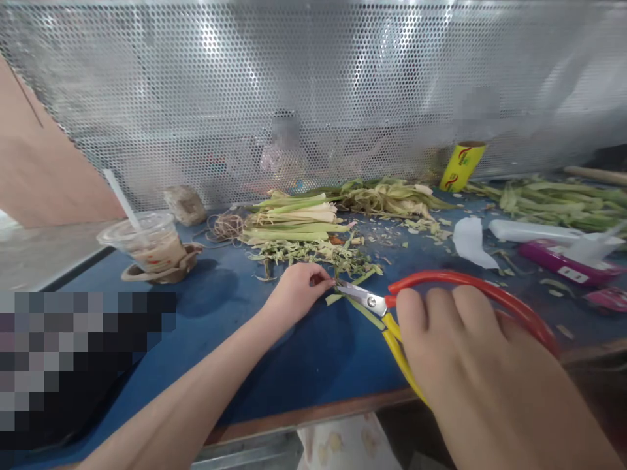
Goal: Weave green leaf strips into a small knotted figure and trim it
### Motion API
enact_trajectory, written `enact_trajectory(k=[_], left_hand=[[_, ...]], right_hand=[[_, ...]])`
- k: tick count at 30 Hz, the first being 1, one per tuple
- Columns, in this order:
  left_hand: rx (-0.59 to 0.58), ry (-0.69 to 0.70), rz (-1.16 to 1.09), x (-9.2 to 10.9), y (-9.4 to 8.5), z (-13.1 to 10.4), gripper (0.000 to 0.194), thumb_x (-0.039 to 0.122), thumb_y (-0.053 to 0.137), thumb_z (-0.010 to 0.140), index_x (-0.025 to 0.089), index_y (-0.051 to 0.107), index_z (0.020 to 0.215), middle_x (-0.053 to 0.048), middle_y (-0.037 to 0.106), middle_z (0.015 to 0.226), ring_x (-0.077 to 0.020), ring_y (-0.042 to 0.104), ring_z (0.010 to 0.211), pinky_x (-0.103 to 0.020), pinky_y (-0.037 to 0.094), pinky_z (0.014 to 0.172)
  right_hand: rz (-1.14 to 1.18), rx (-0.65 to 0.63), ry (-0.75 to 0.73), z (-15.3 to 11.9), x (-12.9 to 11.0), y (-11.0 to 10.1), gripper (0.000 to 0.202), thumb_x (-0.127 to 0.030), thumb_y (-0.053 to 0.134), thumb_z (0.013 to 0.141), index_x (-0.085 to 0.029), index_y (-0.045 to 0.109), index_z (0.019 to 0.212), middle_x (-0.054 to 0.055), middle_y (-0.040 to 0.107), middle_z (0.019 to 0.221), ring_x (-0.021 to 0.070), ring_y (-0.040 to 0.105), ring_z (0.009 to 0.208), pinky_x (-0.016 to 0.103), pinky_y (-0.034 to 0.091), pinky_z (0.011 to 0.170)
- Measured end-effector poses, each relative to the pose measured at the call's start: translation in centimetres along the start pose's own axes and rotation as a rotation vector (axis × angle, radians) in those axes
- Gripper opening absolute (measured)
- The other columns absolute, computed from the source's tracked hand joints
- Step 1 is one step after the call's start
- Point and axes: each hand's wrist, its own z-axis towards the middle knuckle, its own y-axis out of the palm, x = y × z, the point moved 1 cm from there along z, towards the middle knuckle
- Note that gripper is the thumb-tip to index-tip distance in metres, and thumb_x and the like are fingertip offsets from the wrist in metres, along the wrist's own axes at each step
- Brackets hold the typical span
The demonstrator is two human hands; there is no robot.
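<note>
My right hand (455, 339) grips scissors (371, 303) with one red and one yellow handle, their blades pointing left. At the blade tips, my left hand (301, 287) pinches a small piece of dried plant stalk (337, 279) between thumb and fingertips. A green leaf strip (365, 312) lies under the blades. Just beyond my left hand is a heap of small trimmed plant pieces (313, 254). Behind it rests a stack of pale green leaf stalks (294, 219), with drier husk-like leaves (382, 198) to its right.
A plastic cup with a straw (151, 245) stands in a holder at left, near a stone-like lump (185, 204) and tangled twine (225, 225). To the right are a yellow tube (463, 166), white paper (473, 241), a purple box (563, 261) and green leaves (563, 205). Perforated metal (318, 78) backs the blue table (294, 372).
</note>
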Motion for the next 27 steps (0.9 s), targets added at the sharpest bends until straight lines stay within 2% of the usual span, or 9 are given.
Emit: enact_trajectory(k=[6, 12, 17, 27], left_hand=[[0.041, 0.099, 0.158, 0.4, -0.1, -0.4, 0.018, 0.012, 0.052, 0.077, 0.015, 0.068, 0.084, -0.004, 0.068, 0.083, -0.0162, 0.060, 0.078, -0.025, 0.045, 0.074], [0.069, 0.072, 0.244, 0.6, 0.1, -0.7, 0.016, 0.015, 0.052, 0.078, 0.015, 0.068, 0.082, -0.006, 0.068, 0.081, -0.0181, 0.060, 0.077, -0.028, 0.046, 0.076], [0.091, 0.104, 0.313, 1.0, 0.3, -1.1, 0.017, 0.012, 0.051, 0.078, 0.015, 0.068, 0.077, -0.007, 0.068, 0.081, -0.0198, 0.060, 0.083, -0.029, 0.046, 0.079], [0.023, 0.120, 0.515, 1.8, 0.2, -1.4, 0.020, 0.010, 0.047, 0.083, 0.011, 0.066, 0.080, -0.010, 0.066, 0.083, -0.0214, 0.060, 0.086, -0.032, 0.046, 0.082]], right_hand=[[-0.014, -0.009, -0.019, 0.3, -0.4, -0.3, 0.016, -0.006, 0.046, 0.062, -0.020, 0.045, 0.070, 0.005, 0.047, 0.058, 0.0227, 0.046, 0.057, 0.029, 0.034, 0.048], [-0.021, -0.030, -0.002, 0.1, -0.5, -0.2, 0.017, -0.004, 0.045, 0.063, -0.020, 0.044, 0.069, 0.006, 0.047, 0.059, 0.0229, 0.045, 0.057, 0.029, 0.033, 0.049], [0.007, -0.038, -0.018, 0.3, -0.5, -0.3, 0.020, -0.002, 0.044, 0.063, -0.019, 0.048, 0.073, 0.006, 0.048, 0.060, 0.0237, 0.047, 0.059, 0.029, 0.034, 0.049], [-0.025, -0.047, -0.009, 0.9, -1.0, -0.1, 0.017, -0.003, 0.043, 0.066, -0.019, 0.048, 0.071, 0.007, 0.047, 0.059, 0.0238, 0.047, 0.058, 0.029, 0.034, 0.048]])
